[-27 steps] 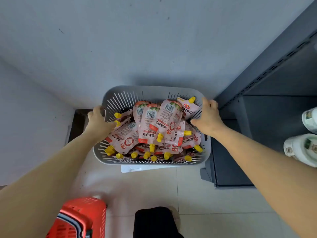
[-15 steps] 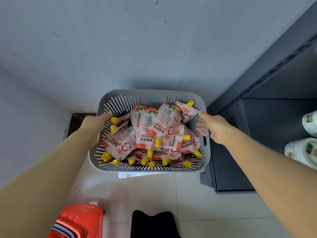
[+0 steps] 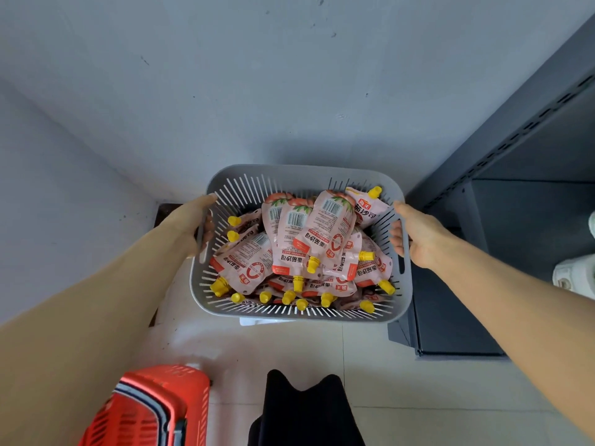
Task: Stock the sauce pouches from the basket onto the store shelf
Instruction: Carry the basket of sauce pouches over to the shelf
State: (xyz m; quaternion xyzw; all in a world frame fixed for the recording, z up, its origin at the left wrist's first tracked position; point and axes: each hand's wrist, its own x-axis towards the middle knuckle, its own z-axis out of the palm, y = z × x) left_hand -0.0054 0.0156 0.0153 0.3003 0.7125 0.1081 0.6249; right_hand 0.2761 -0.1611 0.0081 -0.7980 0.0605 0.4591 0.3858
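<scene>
Both the left hand (image 3: 190, 226) and right hand (image 3: 418, 235) have been shifted from the rim to the side slots and curled round the basket (image 3: 302, 175), pouches (image 3: 309, 246) heaped inside, just beside the shelf (image 3: 515, 226), so a lift is judged to be next.

Both bare forearms reach forward, spread well apart. The left hand (image 3: 190, 225) grips the left rim of the basket (image 3: 302, 175), fingers curled inside; the right hand (image 3: 421, 236) grips the right rim likewise.
</scene>
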